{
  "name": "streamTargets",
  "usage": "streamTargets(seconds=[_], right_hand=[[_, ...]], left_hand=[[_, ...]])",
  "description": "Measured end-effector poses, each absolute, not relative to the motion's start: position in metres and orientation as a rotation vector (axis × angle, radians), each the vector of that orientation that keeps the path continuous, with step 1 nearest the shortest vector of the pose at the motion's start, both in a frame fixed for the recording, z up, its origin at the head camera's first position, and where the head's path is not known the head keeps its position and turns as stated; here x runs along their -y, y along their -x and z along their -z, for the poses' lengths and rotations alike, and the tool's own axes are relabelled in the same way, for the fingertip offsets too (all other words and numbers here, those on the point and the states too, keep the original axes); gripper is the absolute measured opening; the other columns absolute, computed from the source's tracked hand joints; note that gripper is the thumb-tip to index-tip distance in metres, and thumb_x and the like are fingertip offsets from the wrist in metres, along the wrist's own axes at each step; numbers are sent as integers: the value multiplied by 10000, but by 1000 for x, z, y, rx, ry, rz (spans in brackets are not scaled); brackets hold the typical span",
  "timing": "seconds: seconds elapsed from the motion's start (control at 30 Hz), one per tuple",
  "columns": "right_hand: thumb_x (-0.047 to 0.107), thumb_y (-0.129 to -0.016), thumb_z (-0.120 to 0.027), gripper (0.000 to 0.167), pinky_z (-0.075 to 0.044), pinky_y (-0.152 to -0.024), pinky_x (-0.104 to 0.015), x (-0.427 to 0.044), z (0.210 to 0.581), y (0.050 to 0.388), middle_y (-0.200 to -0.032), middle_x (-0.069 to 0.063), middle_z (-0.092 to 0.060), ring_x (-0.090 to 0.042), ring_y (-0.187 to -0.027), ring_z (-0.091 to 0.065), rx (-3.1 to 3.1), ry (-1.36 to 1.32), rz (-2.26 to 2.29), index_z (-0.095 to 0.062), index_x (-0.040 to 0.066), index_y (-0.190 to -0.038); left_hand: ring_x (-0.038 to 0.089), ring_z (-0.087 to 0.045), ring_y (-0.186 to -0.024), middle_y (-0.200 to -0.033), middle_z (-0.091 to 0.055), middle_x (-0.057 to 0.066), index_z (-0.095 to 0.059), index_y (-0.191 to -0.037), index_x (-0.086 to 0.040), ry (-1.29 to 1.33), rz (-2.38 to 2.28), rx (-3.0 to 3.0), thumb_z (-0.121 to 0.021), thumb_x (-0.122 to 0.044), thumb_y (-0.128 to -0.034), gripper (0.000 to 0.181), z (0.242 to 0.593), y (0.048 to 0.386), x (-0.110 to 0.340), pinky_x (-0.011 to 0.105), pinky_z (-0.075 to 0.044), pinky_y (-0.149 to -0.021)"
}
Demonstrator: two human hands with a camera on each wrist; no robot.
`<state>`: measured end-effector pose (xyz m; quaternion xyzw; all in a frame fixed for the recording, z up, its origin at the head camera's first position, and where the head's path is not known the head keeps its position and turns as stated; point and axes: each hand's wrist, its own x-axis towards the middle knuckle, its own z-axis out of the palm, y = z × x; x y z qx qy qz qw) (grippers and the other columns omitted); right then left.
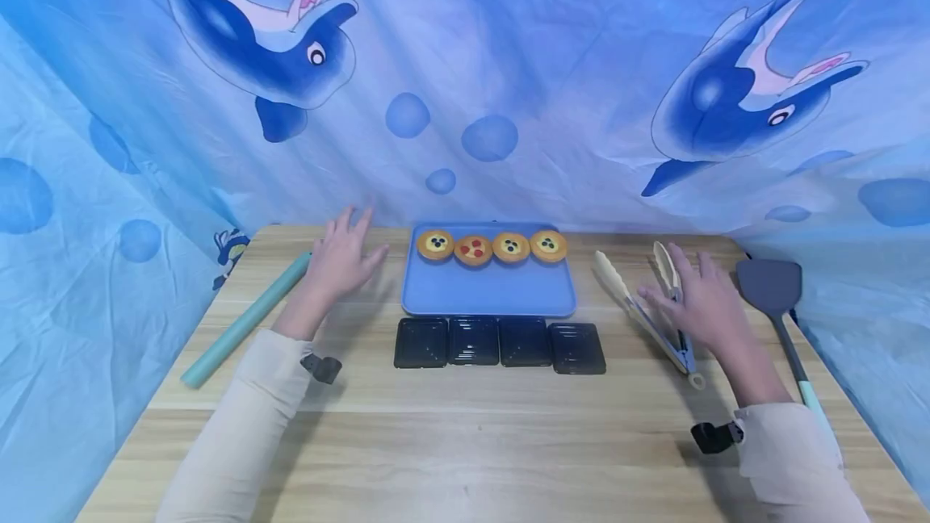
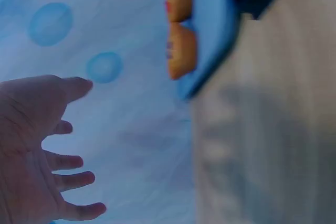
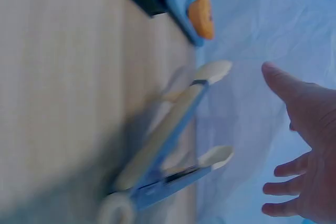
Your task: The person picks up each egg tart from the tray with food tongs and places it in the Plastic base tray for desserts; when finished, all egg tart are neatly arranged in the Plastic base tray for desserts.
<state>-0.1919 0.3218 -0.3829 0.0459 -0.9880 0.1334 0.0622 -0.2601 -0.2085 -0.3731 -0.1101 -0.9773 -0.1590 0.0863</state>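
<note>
My left hand [image 1: 340, 263] hovers with spread fingers between a green stick [image 1: 247, 321] and a blue tray [image 1: 487, 290]; its palm and separated fingers show in the left wrist view. Along the tray's back lie several tarts [image 1: 473, 250], one topped with red pieces, the others with dark berries. My right hand [image 1: 701, 301], fingers apart and holding nothing, is over the right arm of the spread tongs [image 1: 647, 321]. Whether it touches them cannot be told in the head view; in the right wrist view the hand [image 3: 310, 145] is apart from the tongs [image 3: 163, 135].
Several black square plastic trays [image 1: 474, 340] stand in a row before the blue tray. A dark spatula [image 1: 770, 285] with a mint handle lies at the right edge of the wooden table [image 1: 465, 442]. A blue dolphin-print curtain [image 1: 567, 87] hangs behind.
</note>
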Motion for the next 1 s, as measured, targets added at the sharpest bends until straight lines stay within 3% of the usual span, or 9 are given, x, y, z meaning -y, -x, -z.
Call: streamTargets(seconds=[0.13,0.27,0.4,0.6,0.73,1.0], right_hand=[[634,-909,-569,1045,-395,-852,-747,-326,396,186,-1388,-492,-270,-658,-1140,-401,3055,-85,-405,-137,-79,-1540],[675,-885,-565,1108,-485,-710,-655,-330,407,185,-1279,-474,-409,-588,-975,-548,3129,-30,-398,-182,-177,-1481],[712,-845,-585,1111,-497,-565,-523,-330,414,186,-1064,-376,-555,-462,-794,-608,3164,21,-421,-304,-199,-1414],[710,-787,-663,985,-445,-473,-416,-325,422,188,-842,-228,-560,-337,-651,-563,3120,113,-473,-482,-164,-1203],[725,-765,-672,923,-425,-472,-401,-322,426,190,-832,-219,-567,-340,-661,-561,3113,190,-481,-506,-117,-1104],[750,-737,-676,1000,-419,-463,-394,-321,431,191,-891,-253,-588,-340,-668,-563,3112,296,-535,-477,-124,-1181]], left_hand=[[511,-316,-1351,-1512,-298,316,-282,-1536,5,359,608,2915,-586,-348,-978,727,394,263,206,703,-299,-1059],[497,-401,-1306,-1444,-386,330,-341,-1493,49,373,942,2936,-595,-303,-980,672,417,269,203,630,-369,-1061],[443,-527,-1195,-1334,-500,306,-353,-1477,70,309,1272,2936,-599,-271,-984,648,436,273,198,553,-471,-999],[373,-558,-1120,-1208,-567,236,-375,-1458,87,199,1593,2896,-620,-214,-967,625,451,274,187,463,-516,-955],[331,-576,-1035,-1121,-572,203,-443,-1418,76,159,1750,2835,-634,-114,-931,557,458,275,182,391,-558,-870],[319,-595,-965,-1044,-619,219,-532,-1310,136,175,1692,2788,-558,103,-780,531,459,275,178,383,-558,-839]])
